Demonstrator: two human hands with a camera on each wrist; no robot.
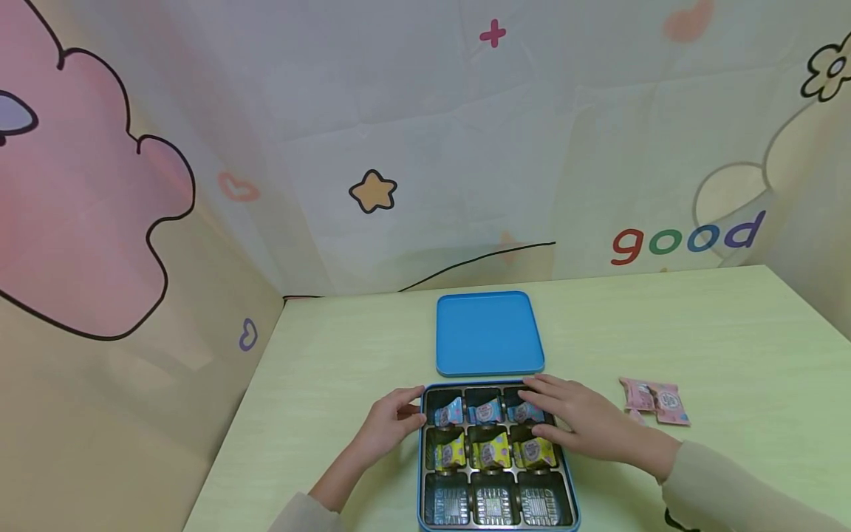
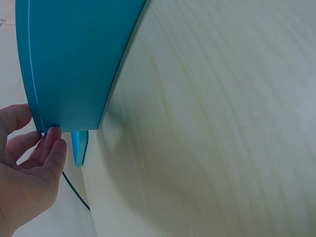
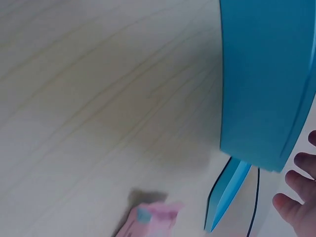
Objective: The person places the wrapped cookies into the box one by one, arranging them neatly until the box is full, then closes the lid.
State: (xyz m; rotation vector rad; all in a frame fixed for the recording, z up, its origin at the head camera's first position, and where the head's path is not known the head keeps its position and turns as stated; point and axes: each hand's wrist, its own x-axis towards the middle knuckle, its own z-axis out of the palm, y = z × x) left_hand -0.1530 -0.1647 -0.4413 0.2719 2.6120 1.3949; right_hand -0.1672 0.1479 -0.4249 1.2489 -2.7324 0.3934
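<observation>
A blue box (image 1: 575, 510) with a dark divided tray (image 1: 493, 473) sits at the table's front. Blue-wrapped candies (image 1: 485, 411) fill its back row, yellow-wrapped candies (image 1: 492, 451) its middle row; bare compartment floors show in front. My left hand (image 1: 394, 423) holds the box's back left corner, thumb and fingers at the rim in the left wrist view. Over the back right compartments stretches my right hand (image 1: 585, 420), fingers spread and partly covering a blue-wrapped candy (image 1: 525, 411). Whether it touches that candy, I cannot tell.
Behind the box a blue lid (image 1: 488, 332) lies flat on the pale table (image 1: 359, 340). Several pink-wrapped candies (image 1: 670, 403) lie to the right, beyond my right hand. A printed cloth backdrop (image 1: 425, 148) rises at the table's back edge.
</observation>
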